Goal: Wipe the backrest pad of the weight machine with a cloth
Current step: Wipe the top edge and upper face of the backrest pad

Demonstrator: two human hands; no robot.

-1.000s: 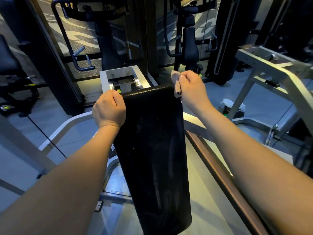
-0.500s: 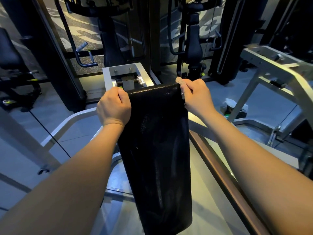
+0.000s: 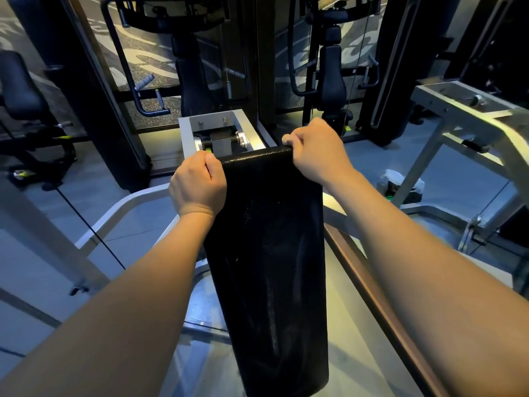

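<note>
Here, backrest pad [image 3: 269, 253] between hands; left hand [image 3: 197, 183], right hand [image 3: 313, 153] each gripping top corner.

Pad [image 3: 269, 253] face open to pass from top edge down to lower end. Top corners taken: left hand [image 3: 197, 183] grips left corner, right hand [image 3: 315, 151] grips right one. Grey bracket [image 3: 187, 130] stands just behind top edge, blocks reach beyond. Left of pad: curved grey tube [image 3: 123, 210] and thin black cable [image 3: 86, 224] cross gap. Right: brown rail [image 3: 372, 282] runs near pad edge, narrow gap between. Grey frame [image 3: 458, 110] farther right, well apart.
</note>
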